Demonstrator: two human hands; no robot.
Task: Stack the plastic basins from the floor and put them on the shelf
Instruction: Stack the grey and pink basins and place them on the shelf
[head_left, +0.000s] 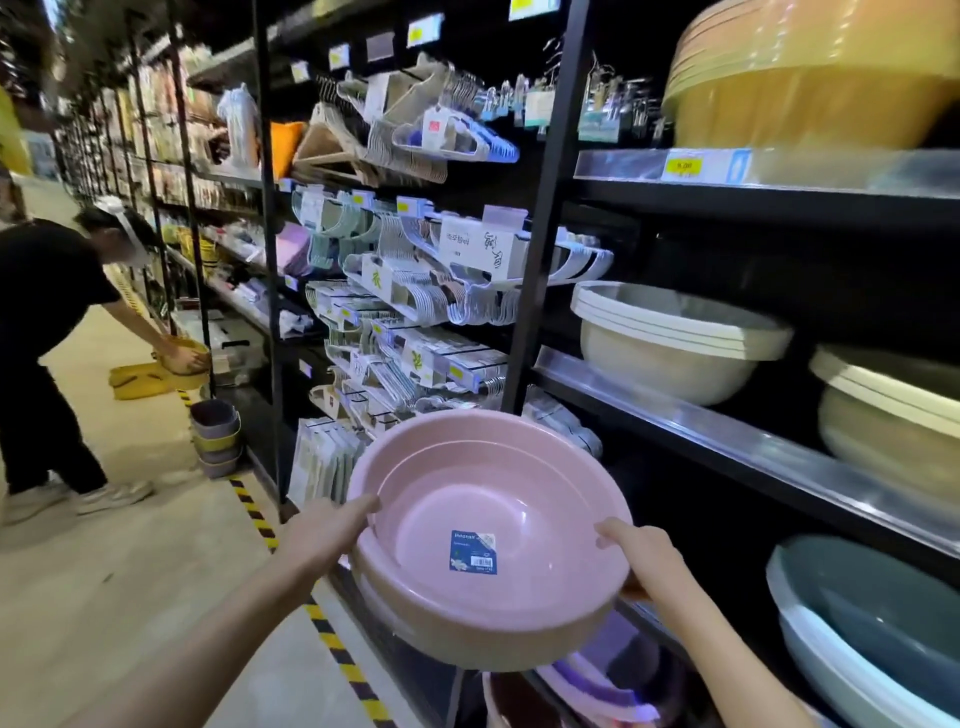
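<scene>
I hold a pink basin in front of me, low in the middle of the frame, tipped so its open mouth faces up toward me. My left hand grips the rim at its left edge: the thumb lies along the top of the rim and the other fingers go under the lip, where I cannot see them. My right hand grips the rim at its right edge in the same way, thumb hooked over the top, remaining fingers curled out of sight beneath. The basin sits between my two hands, spanning the gap from one thumb to the other. A blue label is stuck on the inner wall near the bottom. A second pink rim shows just inside the outer one, so more than one basin seems nested here, though I cannot tell how many.

The basin hangs just before the black shelf unit that fills the right of the frame. On the shelves at right sit stacks of beige basins, a yellow stack at upper right and grey-blue basins at lower right. Packs of clothes hangers hang in the centre. At the left edge of the frame another person in dark clothes bends toward yellow tubs on the floor.
</scene>
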